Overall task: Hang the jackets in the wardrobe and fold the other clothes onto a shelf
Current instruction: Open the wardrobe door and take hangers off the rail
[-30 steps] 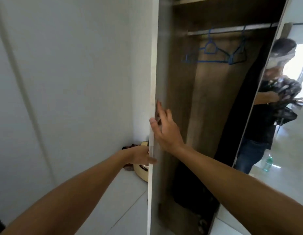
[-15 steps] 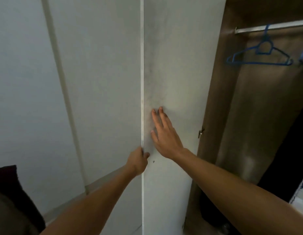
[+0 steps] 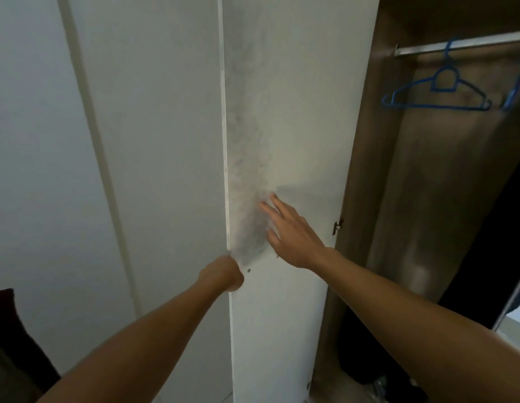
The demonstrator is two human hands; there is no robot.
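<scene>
The white wardrobe door (image 3: 285,112) stands swung wide, its inner face toward me. My left hand (image 3: 222,273) grips the door's free edge at about waist height, fingers curled round it. My right hand (image 3: 290,234) lies flat on the inner face with straight, spread fingers. To the right the brown wardrobe interior (image 3: 445,184) shows a metal rail (image 3: 462,46) with a blue hanger (image 3: 439,91) and part of a second at the frame edge. No jacket is in my hands.
A white wall or closed panel (image 3: 107,141) fills the left. Dark fabric (image 3: 8,344) lies at the lower left corner. A dark mass (image 3: 491,242) hangs at the wardrobe's right, and dark items sit on its floor (image 3: 369,373).
The door has swung from nearly edge-on to wide open toward the left. My left hand stayed on its edge and my right hand moved flat onto the inner face. The mirror door left the view.
</scene>
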